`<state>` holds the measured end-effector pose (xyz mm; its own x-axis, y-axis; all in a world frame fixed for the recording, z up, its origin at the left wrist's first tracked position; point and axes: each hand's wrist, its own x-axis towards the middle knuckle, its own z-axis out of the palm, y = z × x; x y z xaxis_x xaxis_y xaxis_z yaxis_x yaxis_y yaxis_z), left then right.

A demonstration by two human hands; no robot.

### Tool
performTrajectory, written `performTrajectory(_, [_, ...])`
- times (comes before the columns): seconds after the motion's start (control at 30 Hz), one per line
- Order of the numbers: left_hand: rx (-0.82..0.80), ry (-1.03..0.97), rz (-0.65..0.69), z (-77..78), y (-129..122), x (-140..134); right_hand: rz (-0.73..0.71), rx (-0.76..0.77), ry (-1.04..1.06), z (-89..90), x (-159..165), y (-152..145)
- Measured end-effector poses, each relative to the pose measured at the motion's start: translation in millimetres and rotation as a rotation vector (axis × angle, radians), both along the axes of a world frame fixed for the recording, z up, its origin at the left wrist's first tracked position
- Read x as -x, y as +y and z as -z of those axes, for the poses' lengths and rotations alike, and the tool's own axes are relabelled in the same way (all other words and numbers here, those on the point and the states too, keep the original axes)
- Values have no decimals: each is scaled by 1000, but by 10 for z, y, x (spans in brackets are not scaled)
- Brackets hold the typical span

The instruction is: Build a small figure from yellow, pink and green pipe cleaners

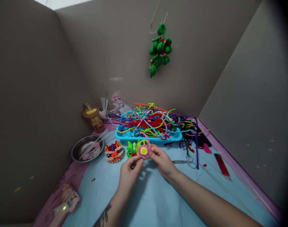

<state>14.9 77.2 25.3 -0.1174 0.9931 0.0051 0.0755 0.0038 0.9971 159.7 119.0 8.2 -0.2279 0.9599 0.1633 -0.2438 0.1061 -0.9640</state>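
While both our hands meet above the pale blue tabletop (pixel 158 201), our left hand (pixel 129 171) and right hand (pixel 161 160) each pinch the round pink-and-yellow pipe-cleaner flower (pixel 144 151), fingers closed on its rim. We judge the coil is mid-winding; next, the loose pink end needs tucking.

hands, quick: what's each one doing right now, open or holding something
Left hand: fingers pinched on the lower edge of the pipe-cleaner flower.
Right hand: fingers pinched on the flower's right side.
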Motion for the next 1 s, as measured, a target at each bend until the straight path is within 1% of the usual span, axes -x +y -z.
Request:
performTrajectory(0.1, [8,13,17,28,3,-2,-17,-76,-107,7,44,-25])
performTrajectory(0.17, [6,-3,6,37,13,0,-12,-100,-150,5,68,-31])
performTrajectory(0.27, [-12,-35,-10,32,26,10,6,-94,-139,5,87,-27])
performTrajectory(0.4, [-25,-10,-14,-1,38,42,0,-88,-126,-9,91,-31])
performTrajectory(0.57, [-30,34,19,-30,51,79,24,-135,-179,-56,62,-40])
performTrajectory(0.7, [-47,38,3,-27,53,70,61,-176,-218,-98,2,-39])
performTrajectory(0.83, [-70,8,-30,-48,40,64,70,-202,-227,-165,-23,-36])
performTrajectory(0.9, [-97,5,-49,-63,30,81,91,-189,-217,-202,-16,-52])
performTrajectory(0.93, [-113,3,-67,-68,27,95,94,-154,-194,-217,-11,-75])
performTrajectory(0.97, [-132,-2,-89,-70,27,112,88,-94,-153,-226,-6,-110])
performTrajectory(1.0, [-161,-15,-138,-69,31,131,55,-8,-100,-230,-4,-160])
